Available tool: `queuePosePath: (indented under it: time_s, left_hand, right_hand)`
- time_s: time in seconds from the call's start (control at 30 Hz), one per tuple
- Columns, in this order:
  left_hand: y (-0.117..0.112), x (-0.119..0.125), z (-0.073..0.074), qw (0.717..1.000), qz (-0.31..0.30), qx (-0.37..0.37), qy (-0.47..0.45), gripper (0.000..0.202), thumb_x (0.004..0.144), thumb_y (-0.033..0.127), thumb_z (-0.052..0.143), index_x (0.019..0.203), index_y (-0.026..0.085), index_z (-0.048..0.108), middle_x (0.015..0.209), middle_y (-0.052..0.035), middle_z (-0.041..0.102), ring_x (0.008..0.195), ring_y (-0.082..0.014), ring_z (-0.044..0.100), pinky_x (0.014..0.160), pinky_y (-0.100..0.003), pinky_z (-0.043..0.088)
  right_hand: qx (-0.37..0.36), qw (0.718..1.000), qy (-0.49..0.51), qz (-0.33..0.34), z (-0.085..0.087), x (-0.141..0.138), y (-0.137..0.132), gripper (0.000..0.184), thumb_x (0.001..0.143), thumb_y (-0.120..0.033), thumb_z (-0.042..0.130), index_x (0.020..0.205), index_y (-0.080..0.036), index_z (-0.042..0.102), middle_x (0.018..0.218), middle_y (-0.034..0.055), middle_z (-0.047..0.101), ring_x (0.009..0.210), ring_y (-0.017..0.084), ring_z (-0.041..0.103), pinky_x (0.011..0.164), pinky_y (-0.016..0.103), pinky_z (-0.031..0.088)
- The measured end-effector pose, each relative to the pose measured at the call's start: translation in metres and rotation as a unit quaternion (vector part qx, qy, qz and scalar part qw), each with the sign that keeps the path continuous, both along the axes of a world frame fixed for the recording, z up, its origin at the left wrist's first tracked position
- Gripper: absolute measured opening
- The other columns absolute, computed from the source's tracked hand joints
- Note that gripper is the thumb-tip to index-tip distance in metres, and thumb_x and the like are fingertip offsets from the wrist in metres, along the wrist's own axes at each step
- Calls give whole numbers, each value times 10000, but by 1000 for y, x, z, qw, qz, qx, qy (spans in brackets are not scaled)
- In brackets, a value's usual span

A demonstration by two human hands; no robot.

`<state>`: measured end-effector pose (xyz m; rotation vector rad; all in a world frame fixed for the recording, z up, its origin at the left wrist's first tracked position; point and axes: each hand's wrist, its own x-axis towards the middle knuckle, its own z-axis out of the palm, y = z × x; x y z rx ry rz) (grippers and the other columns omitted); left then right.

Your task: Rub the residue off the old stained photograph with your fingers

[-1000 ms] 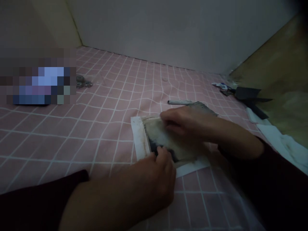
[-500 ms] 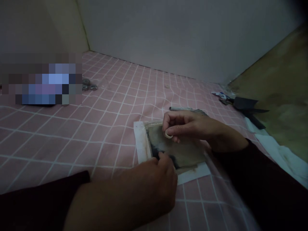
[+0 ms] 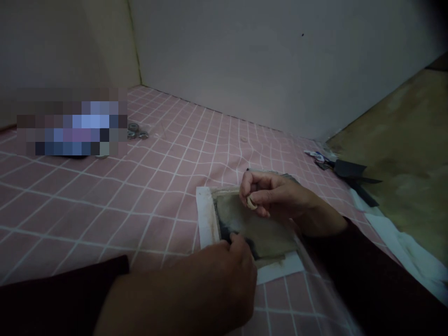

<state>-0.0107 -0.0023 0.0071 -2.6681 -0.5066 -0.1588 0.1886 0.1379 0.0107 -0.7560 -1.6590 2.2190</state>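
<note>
Right hand (image 3: 273, 193) has rolled round since a second ago, so the thumb shows; its grip's narrow, pinching a small pale curled bit (image 3: 251, 203) over the flat panel (image 3: 268, 233); left hand (image 3: 231, 275) sits at the panel's near-left corner by a dark patch (image 3: 226, 232), can't tell if it's holding anything; panel's lying on pink checked cloth (image 3: 143, 186).

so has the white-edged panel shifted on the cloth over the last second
No. The white-edged panel sits lower in the picture, but so do the lines of the pink cloth; against them its near right corner keeps about the same place.
</note>
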Motion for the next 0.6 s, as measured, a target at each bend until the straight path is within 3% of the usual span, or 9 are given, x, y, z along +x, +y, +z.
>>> queuePosePath:
  time_s: [0.17,0.3,0.6]
  left_hand:
    - [-2,-3,-2,1000,10,-14,6,85,808,148,576,818,160,659,743,-55,621,647,-186,543,583,-332,449]
    - [-2,-3,-2,1000,17,-17,3,77,811,189,606,838,158,671,798,-70,649,688,-183,562,648,-339,477]
    - [-2,-4,0,1000,6,-5,16,110,824,189,590,858,167,692,807,-71,649,677,-202,564,633,-363,484]
  right_hand:
    - [43,999,11,-12,-1,3,-1,153,799,-171,770,886,-164,644,809,-10,667,652,62,583,609,172,460]
    - [83,997,0,-4,0,5,-2,121,809,-188,765,862,-175,657,822,-10,649,718,87,578,666,209,453]
    - [97,989,-102,-44,18,-3,-12,185,792,-218,775,858,-168,610,787,-17,616,697,85,545,614,189,407]
